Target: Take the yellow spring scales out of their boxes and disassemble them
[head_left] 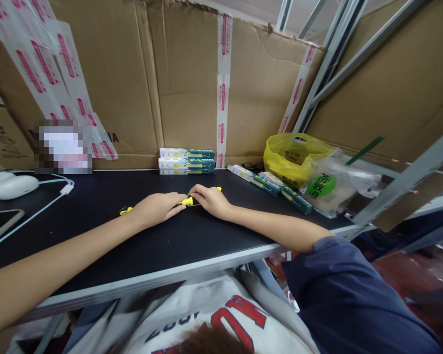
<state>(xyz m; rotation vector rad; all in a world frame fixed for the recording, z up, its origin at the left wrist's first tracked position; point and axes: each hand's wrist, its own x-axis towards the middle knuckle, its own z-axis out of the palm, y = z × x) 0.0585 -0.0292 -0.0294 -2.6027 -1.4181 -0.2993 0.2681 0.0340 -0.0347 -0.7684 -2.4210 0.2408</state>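
Observation:
A slim yellow and black tool (186,201) lies low over the black table top, between my two hands. Its exact kind does not show. My left hand (157,209) is closed round its body, palm down, hiding most of it. With bent fingers pinched together, my right hand (211,200) grips the tool's thin dark end just beyond the yellow collar. A small yellow tip (219,189) peeks out behind the right hand's knuckles. Left of my left wrist, a yellow and black piece (125,210) rests on the table, partly covered by the wrist.
Narrow printed boxes (186,165) are stacked against the cardboard wall (188,88). More such boxes (254,180) lie to the right, beside a yellow plastic bag (286,160) and a clear bag (332,189). White cables (40,216) and a phone (2,226) are at left.

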